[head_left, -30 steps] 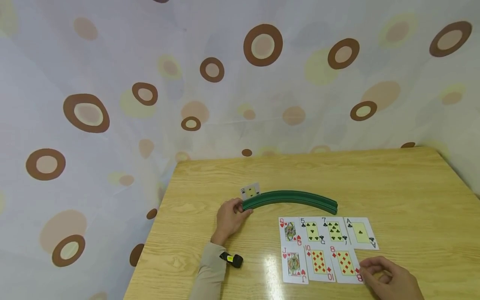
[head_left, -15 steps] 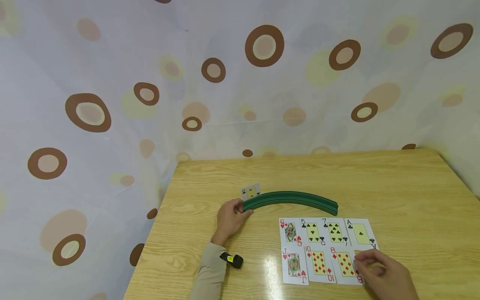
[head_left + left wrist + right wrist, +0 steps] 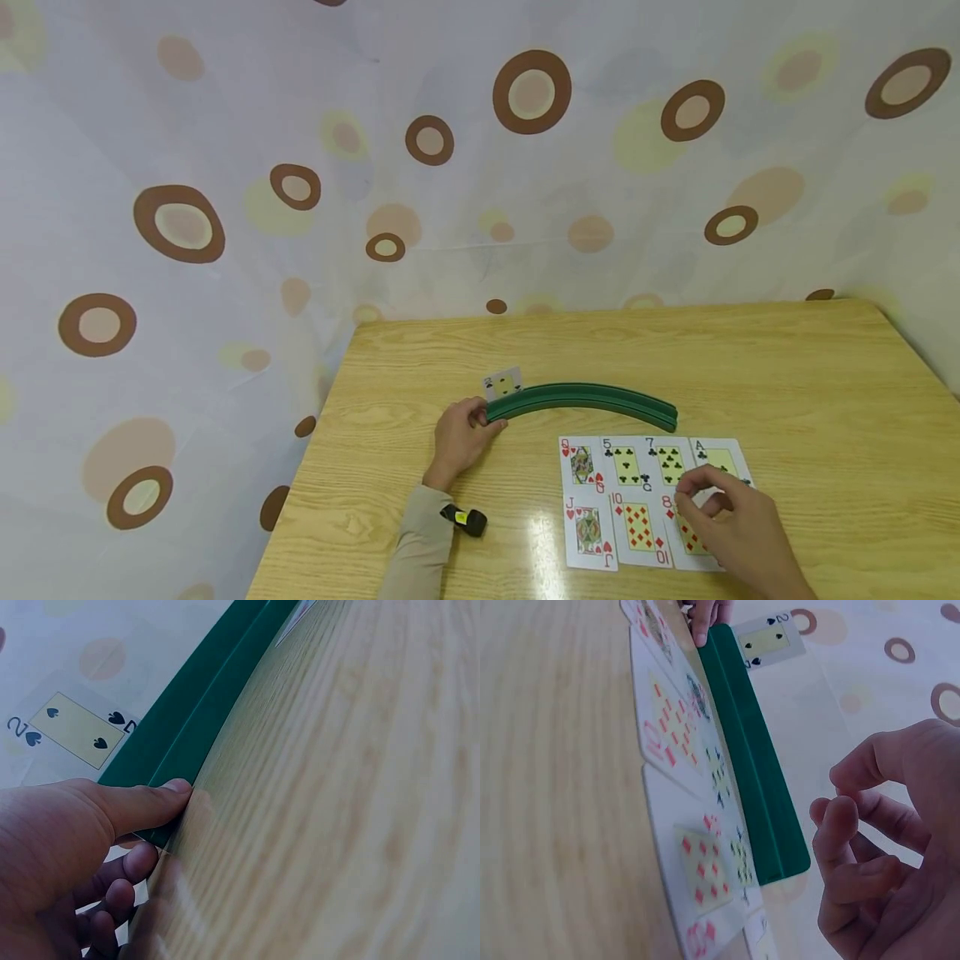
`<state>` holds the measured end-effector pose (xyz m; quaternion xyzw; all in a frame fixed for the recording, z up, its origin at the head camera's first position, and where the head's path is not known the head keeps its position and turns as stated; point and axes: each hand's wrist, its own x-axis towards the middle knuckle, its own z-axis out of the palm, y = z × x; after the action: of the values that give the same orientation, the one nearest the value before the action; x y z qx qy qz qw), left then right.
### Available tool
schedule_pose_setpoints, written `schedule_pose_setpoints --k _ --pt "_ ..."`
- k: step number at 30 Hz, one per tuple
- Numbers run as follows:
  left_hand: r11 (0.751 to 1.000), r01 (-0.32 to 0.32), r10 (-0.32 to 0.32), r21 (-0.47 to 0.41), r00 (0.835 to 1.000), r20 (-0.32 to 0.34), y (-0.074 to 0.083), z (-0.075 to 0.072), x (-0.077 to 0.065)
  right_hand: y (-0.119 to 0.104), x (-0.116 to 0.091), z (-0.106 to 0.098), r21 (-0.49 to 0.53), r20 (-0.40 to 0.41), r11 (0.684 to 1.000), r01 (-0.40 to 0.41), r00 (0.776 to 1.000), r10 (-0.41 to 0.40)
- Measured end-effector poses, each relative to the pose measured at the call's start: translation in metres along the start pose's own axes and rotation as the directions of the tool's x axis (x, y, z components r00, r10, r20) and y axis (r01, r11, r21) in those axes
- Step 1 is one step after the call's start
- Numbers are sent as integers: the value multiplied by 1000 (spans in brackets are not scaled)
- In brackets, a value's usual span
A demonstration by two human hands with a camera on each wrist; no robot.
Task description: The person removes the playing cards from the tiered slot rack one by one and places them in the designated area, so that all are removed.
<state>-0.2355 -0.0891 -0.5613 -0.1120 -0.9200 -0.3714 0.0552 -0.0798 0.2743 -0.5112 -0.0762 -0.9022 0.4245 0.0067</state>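
Observation:
My left hand (image 3: pixel 457 439) grips the left end of a green curved card holder (image 3: pixel 585 395), thumb on its near side. The two of spades (image 3: pixel 77 729) stands tilted in the holder's slot at that end. Loosely curled and with nothing in its fingers, my right hand (image 3: pixel 738 521) hovers over the eight of diamonds (image 3: pixel 688 533), partly hiding it and the ace of clubs (image 3: pixel 722 454). Beside these lie the seven of clubs (image 3: pixel 666 454), five of clubs (image 3: pixel 625 467), queen of hearts (image 3: pixel 581 465), jack of hearts (image 3: pixel 588 529) and ten of diamonds (image 3: pixel 673 724), face up.
The cards lie in two rows on a wooden table (image 3: pixel 825 400), just in front of the holder. A cloth (image 3: pixel 600 167) with brown ring patterns hangs behind the table and along its left side. A black strap device (image 3: pixel 467 520) sits at the left sleeve (image 3: pixel 420 542).
My right hand has moved left and away from me, from the right edge of the eight of diamonds to above that card. The left hand and card holder stay in place.

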Motion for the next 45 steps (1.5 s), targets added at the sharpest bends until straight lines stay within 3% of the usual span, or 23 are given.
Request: schedule_pose_setpoints --k 4,12,27,33,45 --pt "1000 11 -11 4 1000 7 1 0 0 -10 6 4 16 -33 996 87 996 -87" --pt "1000 4 -4 -2 1000 -3 1 1 1 -25 23 13 59 -127 980 189 975 -180" --pt "1000 9 -9 0 1000 5 2 -1 -1 -50 52 35 152 -160 931 333 937 -309" --pt "1000 2 -2 -3 1000 3 3 -2 0 -60 61 42 161 -189 899 406 907 -376" --pt "1000 -5 5 10 1000 -5 2 0 0 -67 78 57 206 -202 887 414 905 -375"
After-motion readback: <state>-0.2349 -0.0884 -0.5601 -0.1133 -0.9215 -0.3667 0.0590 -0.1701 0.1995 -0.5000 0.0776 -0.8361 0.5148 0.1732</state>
